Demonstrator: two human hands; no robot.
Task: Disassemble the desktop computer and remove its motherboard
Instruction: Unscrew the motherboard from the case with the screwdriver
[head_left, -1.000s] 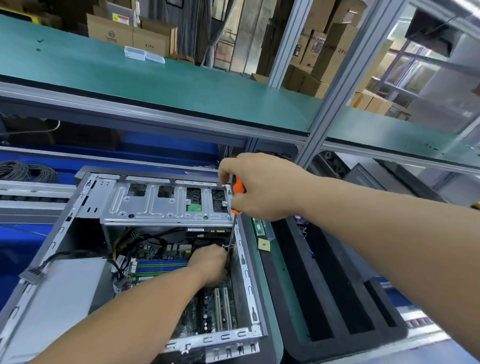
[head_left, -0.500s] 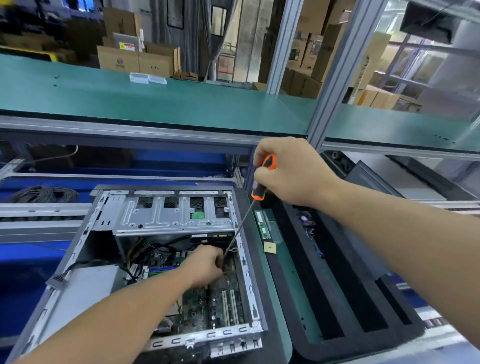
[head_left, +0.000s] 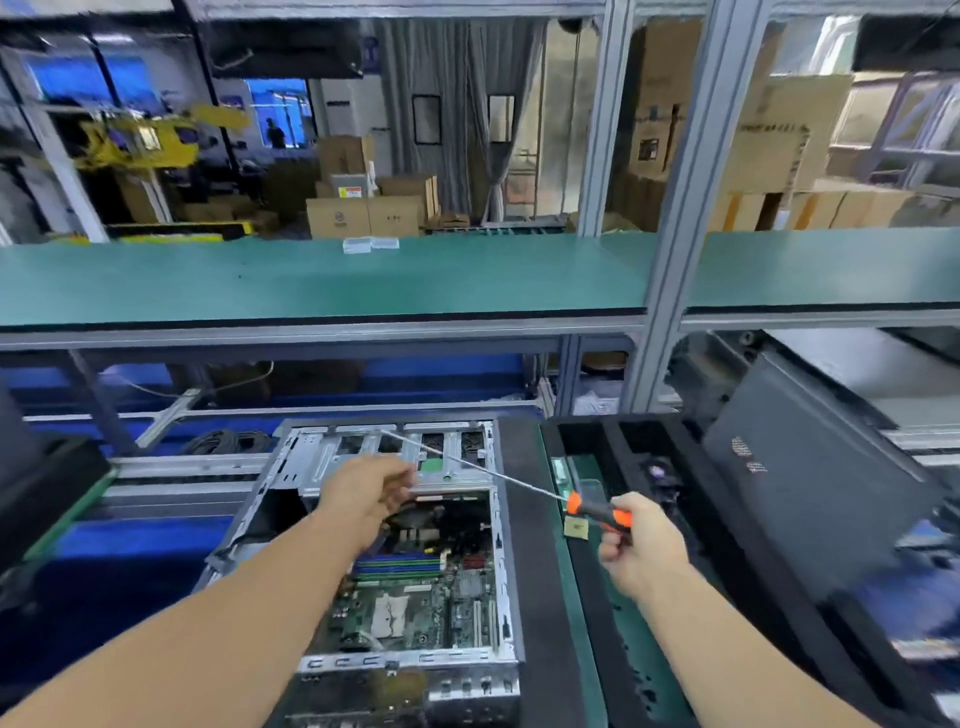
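The open desktop computer case (head_left: 395, 545) is laid on its side, low in the middle of the view, with its motherboard (head_left: 415, 597) exposed inside. Above the case's inner part, the left hand (head_left: 369, 493) is held with fingertips drawn together; whether something small is pinched there cannot be told. To the right of the case, over a black foam tray (head_left: 701, 597), one screwdriver (head_left: 592, 512) is gripped by its orange and black handle in the right hand (head_left: 639, 551), its long shaft slanted up and left across the silver drive cage (head_left: 405, 457). The case and tray are set on a green mat (head_left: 576, 623). Further back, a green shelf (head_left: 311, 280) is carried on aluminium posts (head_left: 680, 208). Beyond it, stacked cardboard boxes (head_left: 363, 208) are seen.
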